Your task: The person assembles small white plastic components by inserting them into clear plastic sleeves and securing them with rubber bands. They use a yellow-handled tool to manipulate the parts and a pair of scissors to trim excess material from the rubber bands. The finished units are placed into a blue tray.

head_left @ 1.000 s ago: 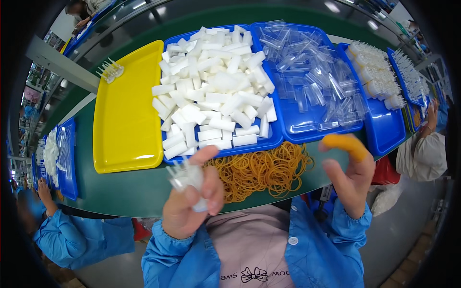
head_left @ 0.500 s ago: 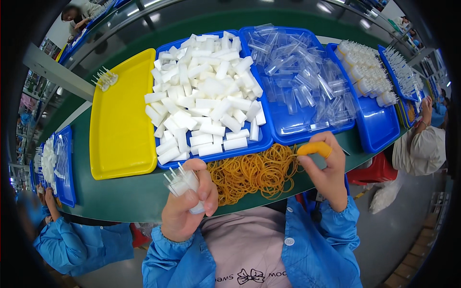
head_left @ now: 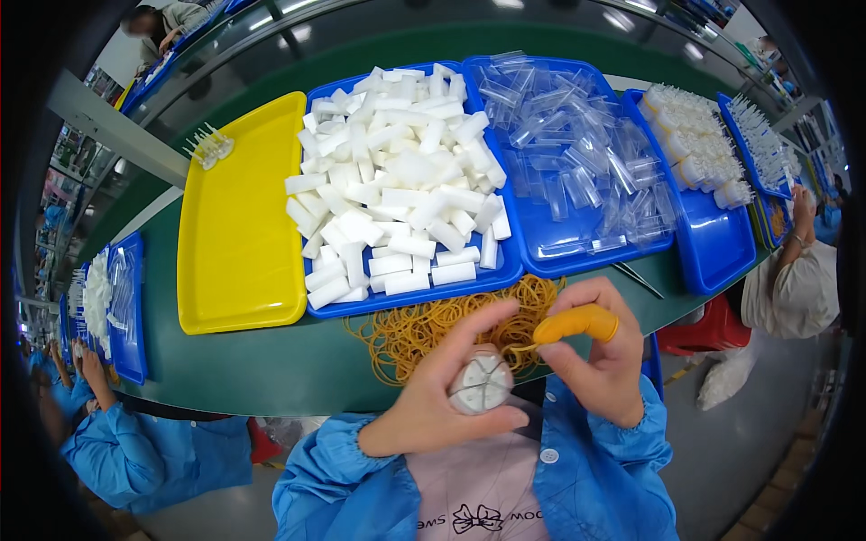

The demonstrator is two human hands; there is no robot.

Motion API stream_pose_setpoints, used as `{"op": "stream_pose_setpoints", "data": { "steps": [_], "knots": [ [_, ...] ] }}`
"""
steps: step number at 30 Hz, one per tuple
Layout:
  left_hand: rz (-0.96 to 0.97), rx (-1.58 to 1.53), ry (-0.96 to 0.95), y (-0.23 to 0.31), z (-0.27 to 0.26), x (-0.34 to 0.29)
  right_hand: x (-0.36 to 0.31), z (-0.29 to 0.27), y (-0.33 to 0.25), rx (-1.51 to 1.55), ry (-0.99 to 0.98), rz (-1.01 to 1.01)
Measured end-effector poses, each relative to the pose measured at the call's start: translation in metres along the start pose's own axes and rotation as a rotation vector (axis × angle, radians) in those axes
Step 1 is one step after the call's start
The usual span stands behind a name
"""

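My left hand is curled around a bundle of white plastic pieces, its round end turned up toward me and crossed by thin dark lines. Close by on the right, my right hand pinches a rubber band between thumb and forefinger. That forefinger wears an orange finger cot. The band reaches toward the bundle's edge; whether it loops around the bundle is hidden. Just beyond both hands lies a loose pile of tan rubber bands on the green table.
Beyond the bands, blue trays hold white foam blocks and clear plastic sleeves. A yellow tray on the left carries a few pronged white pieces. Tweezers lie at right, near a tray of white bundles. Co-workers sit both sides.
My left hand has moved right with the bundle and tipped it so its round end shows. My right hand has drawn a rubber band from the pile toward it.
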State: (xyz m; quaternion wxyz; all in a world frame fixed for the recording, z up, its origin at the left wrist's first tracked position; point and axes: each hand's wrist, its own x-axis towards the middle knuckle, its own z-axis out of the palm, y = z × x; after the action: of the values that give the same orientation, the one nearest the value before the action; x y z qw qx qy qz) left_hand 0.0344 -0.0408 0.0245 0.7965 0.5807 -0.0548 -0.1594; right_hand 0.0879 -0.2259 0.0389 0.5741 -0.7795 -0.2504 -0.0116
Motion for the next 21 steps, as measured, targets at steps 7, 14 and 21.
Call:
{"op": "stream_pose_setpoints", "data": {
  "steps": [7,14,21],
  "knots": [
    [-0.073,-0.14,-0.121,0.0,-0.005,-0.005,-0.009,-0.001,-0.003,1.019,-0.097,0.383],
    [0.003,0.406,-0.546,0.009,0.001,-0.002,0.004,-0.005,-0.017,0.547,-0.349,0.195],
    [0.044,0.48,-0.304,0.009,-0.009,0.008,-0.028,0.018,-0.038,-0.473,-0.348,-0.77]
  ]
}}
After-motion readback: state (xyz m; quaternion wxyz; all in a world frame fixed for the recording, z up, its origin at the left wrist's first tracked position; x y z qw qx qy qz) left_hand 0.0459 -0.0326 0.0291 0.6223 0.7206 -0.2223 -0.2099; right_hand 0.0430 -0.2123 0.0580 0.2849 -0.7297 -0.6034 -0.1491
